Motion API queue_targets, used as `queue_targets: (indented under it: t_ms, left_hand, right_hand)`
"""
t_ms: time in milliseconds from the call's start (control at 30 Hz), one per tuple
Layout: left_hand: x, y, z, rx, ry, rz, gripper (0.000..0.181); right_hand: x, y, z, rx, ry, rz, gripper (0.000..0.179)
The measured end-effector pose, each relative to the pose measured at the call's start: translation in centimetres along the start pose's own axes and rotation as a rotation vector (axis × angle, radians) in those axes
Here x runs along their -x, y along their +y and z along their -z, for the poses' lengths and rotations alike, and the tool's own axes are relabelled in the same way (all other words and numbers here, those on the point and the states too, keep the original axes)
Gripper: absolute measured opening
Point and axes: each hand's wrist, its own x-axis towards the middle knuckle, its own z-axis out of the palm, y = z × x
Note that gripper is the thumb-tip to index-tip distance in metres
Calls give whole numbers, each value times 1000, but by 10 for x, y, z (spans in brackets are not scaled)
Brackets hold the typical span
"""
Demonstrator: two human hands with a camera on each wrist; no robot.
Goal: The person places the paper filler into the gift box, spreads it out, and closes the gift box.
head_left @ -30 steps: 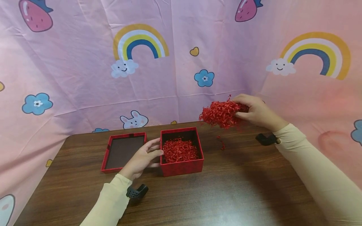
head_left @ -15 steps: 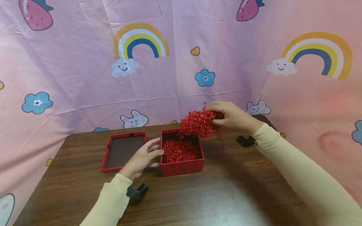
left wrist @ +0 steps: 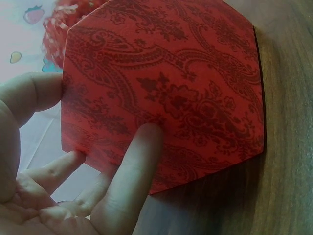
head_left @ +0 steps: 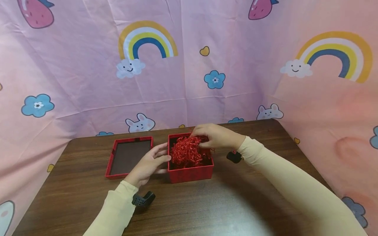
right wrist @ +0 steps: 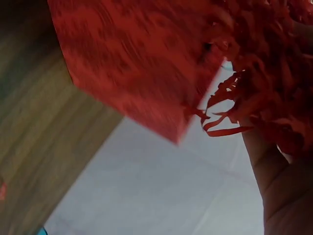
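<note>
A red square box (head_left: 191, 175) with a dark paisley pattern stands on the table. My left hand (head_left: 149, 166) rests its extended fingers and thumb against the box's left wall; in the left wrist view the fingertips touch the patterned wall (left wrist: 166, 93). At the box's open top, my right hand (head_left: 220, 137) grips a loose clump of red shredded paper (head_left: 186, 151). Curled strips (right wrist: 264, 73) hang from that hand in the right wrist view. The clump hides most of the box's inside.
The red-rimmed box lid (head_left: 131, 158) lies inside up, left of the box on the wooden table (head_left: 189, 209). A pink-purple printed cloth (head_left: 189, 82) hangs behind the table's back edge. Black wrist mounts (head_left: 144, 199) sit at both cuffs.
My right hand has moved left and down, carrying the shredded paper from right of the box to its open top. My left hand has stayed against the box.
</note>
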Motion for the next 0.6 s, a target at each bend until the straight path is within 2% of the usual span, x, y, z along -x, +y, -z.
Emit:
queue_targets:
  t_ms: [167, 400, 600]
  left_hand:
    - [0, 0, -1, 2, -1, 3, 72]
    - [-1, 0, -1, 5, -5, -4, 71]
    - [0, 0, -1, 13, -2, -4, 72]
  right_hand:
    - [-11, 1, -20, -8, -52, -29, 32]
    - [-21, 2, -41, 26, -95, 17, 31]
    - [-24, 0, -52, 61, -178, 20, 33]
